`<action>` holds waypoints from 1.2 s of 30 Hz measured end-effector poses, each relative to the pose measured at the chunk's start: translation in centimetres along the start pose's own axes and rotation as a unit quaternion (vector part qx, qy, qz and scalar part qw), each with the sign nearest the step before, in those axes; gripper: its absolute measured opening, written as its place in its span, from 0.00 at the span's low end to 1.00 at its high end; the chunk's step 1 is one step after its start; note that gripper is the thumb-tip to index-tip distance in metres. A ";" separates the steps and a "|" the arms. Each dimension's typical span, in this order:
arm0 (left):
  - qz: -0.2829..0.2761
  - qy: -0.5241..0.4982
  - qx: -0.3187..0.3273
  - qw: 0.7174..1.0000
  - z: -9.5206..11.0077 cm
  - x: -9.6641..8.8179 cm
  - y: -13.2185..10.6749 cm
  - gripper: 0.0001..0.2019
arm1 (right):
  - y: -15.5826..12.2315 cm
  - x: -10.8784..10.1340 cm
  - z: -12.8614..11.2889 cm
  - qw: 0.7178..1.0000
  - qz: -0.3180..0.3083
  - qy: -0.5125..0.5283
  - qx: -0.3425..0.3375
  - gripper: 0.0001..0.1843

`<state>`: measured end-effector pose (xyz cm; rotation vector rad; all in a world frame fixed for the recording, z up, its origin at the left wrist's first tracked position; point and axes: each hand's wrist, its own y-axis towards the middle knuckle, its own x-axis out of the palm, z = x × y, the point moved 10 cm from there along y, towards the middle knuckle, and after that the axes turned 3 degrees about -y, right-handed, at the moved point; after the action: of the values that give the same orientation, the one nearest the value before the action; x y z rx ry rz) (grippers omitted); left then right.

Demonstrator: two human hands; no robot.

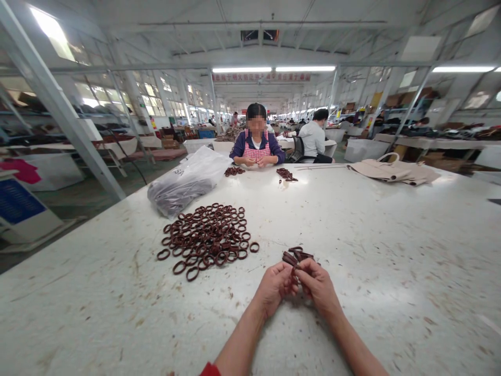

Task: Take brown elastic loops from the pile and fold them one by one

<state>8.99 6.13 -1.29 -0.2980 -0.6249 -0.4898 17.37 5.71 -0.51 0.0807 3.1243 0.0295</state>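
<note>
Close together, the left hand (276,284) and the right hand (319,284) met just above the white table (371,245), fingertips pinched on a small dark brown loop between them; both hands were curled tight around it, with the thumbs and forefingers closed on it, though the loop itself was mostly hidden by the fingers. Just beyond the fingertips, touching or nearly touching them, lay a small stack of flattened brown loops (296,256) on the tabletop. To the left of the hands, a little apart, a wide heap of brown rings (207,237) spread over the table, a few stray ones lying at its edges. Behind that heap sat a bulging clear plastic bag (188,183) with dark contents, lying on its side.

Across the table a co-worker in a checked apron (257,149) sat facing the camera, their hands together at the far edge, with two small piles of brown pieces (286,174) near them. Farther right on the table lay a beige handbag (391,169) flat on its side. A second person in a white top (313,138) sat behind, turned away
</note>
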 end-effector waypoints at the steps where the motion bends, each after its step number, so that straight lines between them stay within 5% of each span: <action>1: -0.007 -0.001 -0.004 1.000 0.0 0.2 0.0 0.14 | 0.1 -0.4 0.0 1.000 0.012 -0.013 -0.003 0.10; 12: 0.033 0.092 0.038 0.995 0.0 0.4 -0.1 0.07 | -1.3 -2.4 -3.7 0.954 0.159 -0.218 -0.129 0.03; 18: 0.108 0.181 0.089 0.973 1.2 -1.0 0.3 0.08 | -1.2 -1.8 -3.0 0.956 0.147 -0.214 -0.137 0.03; 28: 0.216 0.447 0.226 0.838 5.5 -2.0 -1.9 0.03 | -1.6 0.4 -3.7 0.958 0.075 -0.238 -0.142 0.08; 31: 0.277 0.420 0.242 0.830 7.5 -4.1 -2.6 0.04 | -1.6 -1.6 -4.0 0.959 0.129 -0.215 -0.134 0.09; 36: 0.428 0.309 0.292 0.797 11.2 -10.1 -4.8 0.15 | -1.9 -8.8 -3.4 0.931 0.311 -0.168 -0.087 0.10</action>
<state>-6.00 10.12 1.65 0.1907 0.0666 0.4953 26.03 3.31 2.98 0.9513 2.6096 0.2653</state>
